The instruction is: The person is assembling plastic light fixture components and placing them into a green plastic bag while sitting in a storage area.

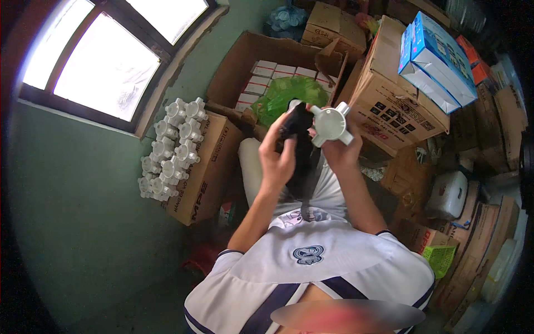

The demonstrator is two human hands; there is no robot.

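Note:
My left hand (278, 158) is closed around a bunched black item (298, 131), soft-looking like cloth or a bag, which hangs down in front of my lap. A small whitish piece (295, 103) shows at its top; I cannot make out what it is. In my right hand (345, 153) is a white round plastic junction box (330, 123) with short pipe stubs round its rim and its hollow side up. The two hands are side by side above my knees, and the junction box is right beside the black item.
At left, several similar white junction boxes (173, 147) stand in rows on a cardboard carton (208, 167). Ahead, an open carton (225, 72) holds small white boxes and a green plastic bag (289, 97). Another carton (384, 100) carries blue-and-white boxes (439, 61). A green basket (440, 259) sits at right.

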